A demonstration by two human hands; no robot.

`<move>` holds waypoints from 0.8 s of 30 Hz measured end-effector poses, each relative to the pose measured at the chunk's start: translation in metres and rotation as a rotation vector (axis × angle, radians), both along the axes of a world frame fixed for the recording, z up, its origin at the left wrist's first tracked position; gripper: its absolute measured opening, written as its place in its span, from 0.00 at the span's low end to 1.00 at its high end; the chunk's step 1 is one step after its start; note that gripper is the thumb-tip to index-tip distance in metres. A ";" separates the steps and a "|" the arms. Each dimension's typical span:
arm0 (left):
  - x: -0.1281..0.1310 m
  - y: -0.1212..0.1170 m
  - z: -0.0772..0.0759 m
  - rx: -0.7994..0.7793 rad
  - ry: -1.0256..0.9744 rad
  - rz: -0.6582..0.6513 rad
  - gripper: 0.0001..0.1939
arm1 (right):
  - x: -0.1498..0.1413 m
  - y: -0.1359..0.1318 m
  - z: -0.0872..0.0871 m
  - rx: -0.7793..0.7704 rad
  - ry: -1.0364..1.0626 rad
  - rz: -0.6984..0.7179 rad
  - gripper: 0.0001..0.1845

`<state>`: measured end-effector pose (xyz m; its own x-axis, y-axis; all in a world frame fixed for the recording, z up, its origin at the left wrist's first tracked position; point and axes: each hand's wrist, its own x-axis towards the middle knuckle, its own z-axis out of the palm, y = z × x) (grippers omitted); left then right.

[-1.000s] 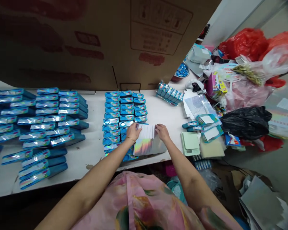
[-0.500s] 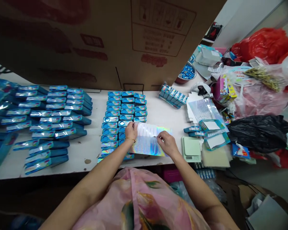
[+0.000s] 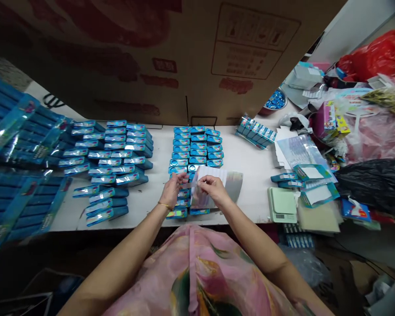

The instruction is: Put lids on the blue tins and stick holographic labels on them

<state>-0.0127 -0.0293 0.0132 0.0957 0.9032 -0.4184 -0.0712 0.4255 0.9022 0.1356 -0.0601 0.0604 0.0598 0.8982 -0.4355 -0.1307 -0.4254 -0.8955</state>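
A shiny holographic sheet [image 3: 228,185] with white strips along its top lies on the white table [image 3: 250,158] in front of me. My right hand [image 3: 212,189] rests over its left part, fingers pinched together on a small piece. My left hand [image 3: 171,189] is just left of it, fingers curled and pinching at the same spot. Under and behind both hands runs a grid of small blue packs [image 3: 193,147] in three columns.
More blue packs [image 3: 113,164] lie fanned at the left, with large blue bundles [image 3: 9,131] at the far left. A big cardboard box [image 3: 171,57] stands behind. A green scale [image 3: 282,204], loose packs [image 3: 256,131], a bowl [image 3: 274,102] and plastic bags [image 3: 373,182] crowd the right.
My right hand has moved left across the sheet to meet my left hand. The view has shifted, so the table and packs sit further right.
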 end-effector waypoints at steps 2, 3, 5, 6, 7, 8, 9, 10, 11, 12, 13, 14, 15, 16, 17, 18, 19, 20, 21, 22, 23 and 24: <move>-0.018 -0.008 0.006 -0.082 -0.119 -0.040 0.30 | -0.019 0.000 -0.006 -0.038 0.040 -0.085 0.12; -0.026 -0.010 0.007 -0.099 -0.129 -0.032 0.29 | -0.028 0.000 -0.010 -0.059 0.042 -0.127 0.13; -0.042 -0.011 0.003 -0.115 -0.096 0.012 0.28 | -0.044 0.000 -0.020 -0.097 0.018 -0.191 0.14; -0.049 -0.009 0.000 -0.124 -0.074 0.030 0.28 | -0.051 0.000 -0.026 -0.107 -0.004 -0.215 0.14; -0.055 -0.008 -0.003 -0.132 -0.055 0.045 0.27 | -0.058 0.000 -0.031 -0.108 -0.032 -0.238 0.14; -0.062 -0.005 -0.006 -0.136 -0.038 0.055 0.26 | -0.064 0.001 -0.036 -0.102 -0.060 -0.256 0.13; -0.068 -0.003 -0.010 -0.136 -0.021 0.060 0.26 | -0.070 0.001 -0.040 -0.093 -0.085 -0.270 0.13; -0.073 -0.001 -0.013 -0.137 -0.006 0.062 0.25 | -0.075 0.002 -0.044 -0.083 -0.108 -0.279 0.13; -0.077 0.001 -0.016 -0.140 0.007 0.064 0.25 | -0.080 0.004 -0.047 -0.075 -0.128 -0.283 0.13; -0.081 0.003 -0.018 -0.148 0.016 0.070 0.24 | -0.084 0.004 -0.048 -0.071 -0.142 -0.285 0.13; -0.084 0.004 -0.020 -0.162 0.019 0.084 0.24 | -0.087 0.005 -0.049 -0.069 -0.148 -0.282 0.12; -0.086 0.005 -0.022 -0.185 0.015 0.106 0.24 | -0.090 0.005 -0.049 -0.066 -0.146 -0.278 0.12; -0.087 0.006 -0.023 -0.211 0.005 0.133 0.25 | -0.093 0.005 -0.047 -0.062 -0.141 -0.271 0.12; -0.088 0.006 -0.023 -0.236 -0.011 0.159 0.25 | -0.095 0.004 -0.045 -0.060 -0.134 -0.258 0.12; -0.088 0.006 -0.023 -0.259 -0.034 0.174 0.25 | -0.096 0.003 -0.041 -0.059 -0.123 -0.239 0.12; -0.088 0.006 -0.023 -0.278 -0.060 0.170 0.26 | -0.097 0.002 -0.038 -0.059 -0.112 -0.221 0.12; -0.089 0.006 -0.022 -0.291 -0.084 0.148 0.27 | -0.098 0.001 -0.035 -0.061 -0.103 -0.208 0.13; -0.089 0.005 -0.021 -0.294 -0.104 0.115 0.27 | -0.098 0.000 -0.033 -0.061 -0.096 -0.203 0.13; -0.089 0.005 -0.021 -0.289 -0.117 0.082 0.27 | -0.099 -0.001 -0.032 -0.062 -0.092 -0.203 0.13; -0.089 0.004 -0.021 -0.276 -0.121 0.059 0.26 | -0.099 -0.002 -0.034 -0.066 -0.095 -0.206 0.13; -0.089 0.004 -0.021 -0.258 -0.113 0.049 0.26 | -0.100 -0.002 -0.036 -0.070 -0.109 -0.211 0.13; -0.089 0.004 -0.023 -0.238 -0.096 0.054 0.25 | -0.100 -0.002 -0.041 -0.075 -0.134 -0.217 0.13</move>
<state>-0.1019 -0.0257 -0.0096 0.0999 0.7854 -0.6109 -0.1799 0.6181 0.7653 0.0356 -0.0619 0.0197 0.3093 0.8238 -0.4751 -0.1081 -0.4659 -0.8782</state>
